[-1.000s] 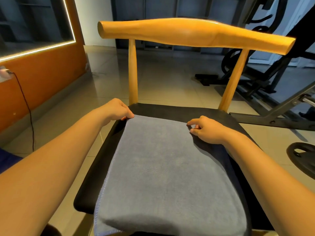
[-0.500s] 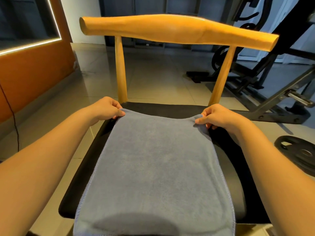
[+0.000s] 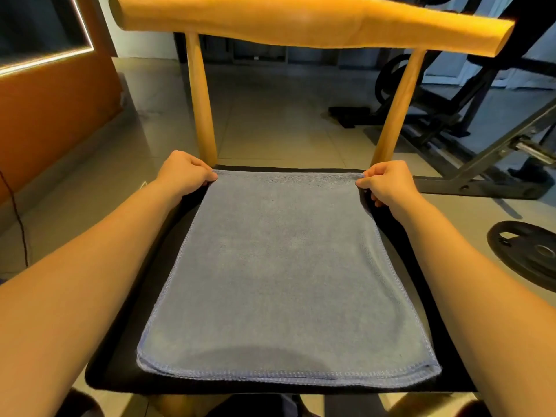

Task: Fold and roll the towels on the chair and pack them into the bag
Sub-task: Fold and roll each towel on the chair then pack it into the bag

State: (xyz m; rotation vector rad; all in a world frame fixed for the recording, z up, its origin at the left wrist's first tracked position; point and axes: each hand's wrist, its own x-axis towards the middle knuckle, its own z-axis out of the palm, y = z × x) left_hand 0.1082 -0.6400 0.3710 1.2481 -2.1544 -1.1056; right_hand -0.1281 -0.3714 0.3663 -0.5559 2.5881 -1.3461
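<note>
**On the chair seat, two hands pinch one towel's far corners**

On the black seat of the chair [image 3: 120, 341], one grey-blue towel [image 3: 279, 266] lies flat. It reaches from the two hands back toward the person, and its near edge stops just short of the seat's front rim. That near edge shows two stitched hems, one laid on the other.

The left hand [image 3: 183, 173] is curled. Its thumb and fingers pinch the towel's far left corner, just in front of the left back post. The right hand [image 3: 382, 182] is curled the same way and pinches the far right corner, beside the right back post. Between the two hands the towel's far edge runs taut and nearly straight.

Counted: two hands, one towel, one chair with two wooden posts and one wooden top rail above the hands.

Out past the right hand, one black weight plate [image 3: 526, 254] lies on the tiled floor [image 3: 270, 115]. Beyond it stands a dark metal gym frame [image 3: 481, 164]. Off to the side of the left hand, one thin black cable [image 3: 18, 212] hangs along an orange wall.
</note>
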